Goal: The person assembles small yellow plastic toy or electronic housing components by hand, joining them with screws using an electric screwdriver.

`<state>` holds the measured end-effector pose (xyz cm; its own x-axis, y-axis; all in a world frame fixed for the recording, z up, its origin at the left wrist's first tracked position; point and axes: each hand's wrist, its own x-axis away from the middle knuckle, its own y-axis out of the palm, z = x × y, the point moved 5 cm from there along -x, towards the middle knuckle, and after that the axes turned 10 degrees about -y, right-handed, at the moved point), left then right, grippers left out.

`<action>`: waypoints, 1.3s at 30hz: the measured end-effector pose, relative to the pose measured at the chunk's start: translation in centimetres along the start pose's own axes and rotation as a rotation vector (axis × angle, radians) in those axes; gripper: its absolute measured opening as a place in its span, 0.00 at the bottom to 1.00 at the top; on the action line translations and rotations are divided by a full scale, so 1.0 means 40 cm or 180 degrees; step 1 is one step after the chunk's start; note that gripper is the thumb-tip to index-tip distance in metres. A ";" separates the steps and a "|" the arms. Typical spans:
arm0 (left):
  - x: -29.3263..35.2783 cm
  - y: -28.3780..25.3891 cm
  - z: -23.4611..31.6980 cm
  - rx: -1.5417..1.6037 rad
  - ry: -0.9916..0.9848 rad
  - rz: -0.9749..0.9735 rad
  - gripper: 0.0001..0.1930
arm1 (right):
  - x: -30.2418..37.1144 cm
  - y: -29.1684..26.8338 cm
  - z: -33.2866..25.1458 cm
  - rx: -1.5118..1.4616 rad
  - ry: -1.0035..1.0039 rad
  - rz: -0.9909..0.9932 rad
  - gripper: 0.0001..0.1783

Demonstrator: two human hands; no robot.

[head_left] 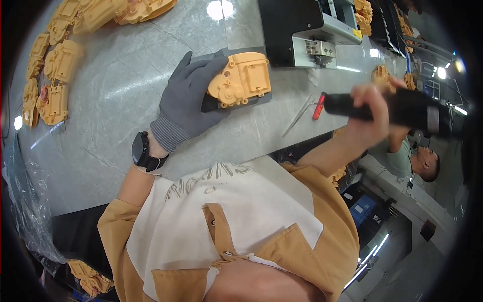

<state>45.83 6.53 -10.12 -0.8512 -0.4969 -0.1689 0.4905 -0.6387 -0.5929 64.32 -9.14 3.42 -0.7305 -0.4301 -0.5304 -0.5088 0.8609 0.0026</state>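
Observation:
My left hand (188, 95), in a grey knit glove, grips the left side of a yellow-orange plastic housing (244, 79). The housing has round bosses at its left and a rectangular recess at its right. Beneath it lies a dark grey block (265, 97), mostly covered. Off to the right, my bare right hand (371, 108) is closed around a black cylindrical tool (407, 108), raised above the table's edge. Motion blurs this tool, and its exact kind is unclear. Below the tool's left end are a small red-handled tool (318, 106) and thin metal tweezers (298, 117).
Similar housings (63, 60) line the grey table's (121, 95) far left. A black-and-silver machine (312, 35) stands beyond the held housing. Clear plastic film (30, 206) hangs at the left edge. Another person (420, 161) is at the right; more housings (90, 277) lie at lower left.

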 end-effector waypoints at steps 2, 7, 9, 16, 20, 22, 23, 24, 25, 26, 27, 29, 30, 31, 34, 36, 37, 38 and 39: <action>0.000 0.001 -0.003 -0.0015 -0.0007 -0.0058 0.40 | 0.039 0.050 -0.047 -0.0351 -0.0421 -0.0240 0.25; 0.001 -0.008 -0.007 0.0270 -0.0073 0.0028 0.40 | 0.063 0.195 -0.034 -0.1032 -0.0709 -0.0415 0.26; -0.001 -0.014 -0.017 0.0445 -0.0197 0.0084 0.39 | 0.058 0.239 -0.016 -0.1036 -0.0749 -0.0434 0.26; 0.004 -0.012 -0.030 0.0582 -0.0197 0.0176 0.35 | 0.041 0.313 0.004 -0.0065 -0.0870 -0.0825 0.23; 0.007 -0.014 -0.026 0.0559 -0.0157 0.0260 0.34 | 0.041 0.341 0.036 -0.0345 -0.0501 -0.0699 0.23; 0.006 -0.017 -0.029 0.0586 -0.0141 0.0263 0.33 | 0.032 0.350 0.045 -0.0360 -0.0371 -0.0702 0.23; 0.003 -0.018 -0.031 0.0605 -0.0104 0.0263 0.33 | 0.030 0.355 0.051 -0.0358 -0.0358 -0.0715 0.23; 0.002 -0.021 -0.034 0.0614 -0.0121 0.0266 0.33 | 0.030 0.362 0.057 -0.0341 -0.0373 -0.0782 0.22; 0.003 -0.020 -0.035 0.0686 -0.0152 0.0156 0.34 | 0.030 0.368 0.062 -0.0325 -0.0387 -0.0851 0.21; 0.003 -0.018 -0.038 0.0760 -0.0182 0.0045 0.36 | 0.031 0.373 0.064 -0.0324 -0.0370 -0.0867 0.21; 0.000 -0.017 -0.042 0.0771 -0.0203 0.0048 0.36 | 0.032 0.378 0.063 -0.0314 -0.0371 -0.0854 0.20; 0.000 -0.026 -0.039 0.0738 -0.0012 0.0370 0.34 | 0.036 0.383 0.061 -0.0310 -0.0350 -0.0867 0.20; 0.000 -0.026 -0.042 0.0745 -0.0031 0.0375 0.34 | 0.037 0.386 0.059 -0.0296 -0.0355 -0.0886 0.20; 0.000 -0.027 -0.041 0.0703 -0.0021 0.0374 0.34 | 0.038 0.387 0.055 -0.0291 -0.0369 -0.0899 0.19; -0.001 -0.030 -0.030 0.0647 0.0021 0.0371 0.34 | 0.033 0.382 0.059 -0.0421 -0.0287 -0.0766 0.19; 0.002 -0.029 -0.012 0.0603 0.0088 0.0356 0.34 | 0.039 0.371 0.070 -0.0464 -0.0283 -0.0735 0.19; 0.003 -0.031 -0.003 0.0664 -0.0034 0.0405 0.34 | 0.037 0.364 0.072 -0.0502 -0.0285 -0.0715 0.20; 0.003 -0.030 0.000 0.0723 -0.0135 0.0442 0.34 | 0.038 0.356 0.070 -0.0537 -0.0361 -0.0638 0.20; 0.001 -0.025 0.011 0.0651 -0.0041 0.0424 0.34 | 0.040 0.346 0.075 -0.0665 -0.0263 -0.0509 0.20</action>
<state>45.37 6.90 -9.20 -0.7747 -0.5913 -0.2240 0.6269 -0.6721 -0.3940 57.48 2.91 0.09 -0.5980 -0.5251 -0.6054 -0.7040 0.7053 0.0836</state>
